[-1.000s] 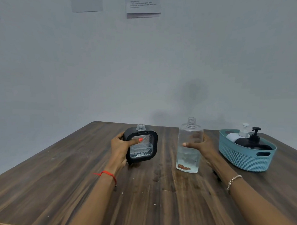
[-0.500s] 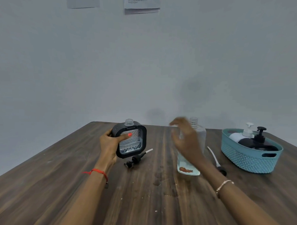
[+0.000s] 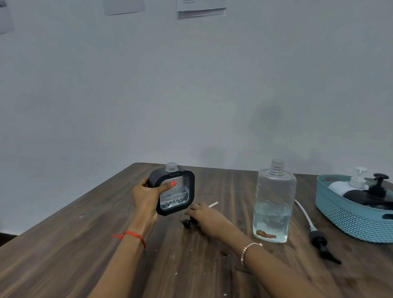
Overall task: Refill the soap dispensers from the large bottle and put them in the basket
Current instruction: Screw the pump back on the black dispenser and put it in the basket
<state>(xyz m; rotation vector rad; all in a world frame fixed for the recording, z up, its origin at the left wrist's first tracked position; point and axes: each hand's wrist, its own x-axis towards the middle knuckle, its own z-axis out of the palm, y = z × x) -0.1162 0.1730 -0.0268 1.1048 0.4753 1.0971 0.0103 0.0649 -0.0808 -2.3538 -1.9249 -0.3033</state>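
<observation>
We hold the square dispenser (image 3: 175, 190) upright just above the table (image 3: 76, 245) in our left hand (image 3: 147, 198), thumb across its clear patterned front and fingers behind; its neck is uncapped. Just beside it, our right hand (image 3: 205, 217) lies low on the table, fingers curled over the small pump (image 3: 187, 222), whose white tube (image 3: 213, 204) sticks out past the fingertips. To the right stands the large bottle (image 3: 274, 202), open and under half full. A bigger pump (image 3: 319, 240) lies between the large bottle and the teal basket (image 3: 353, 223), which holds a white dispenser (image 3: 345, 186) and a black dispenser (image 3: 372, 196).
</observation>
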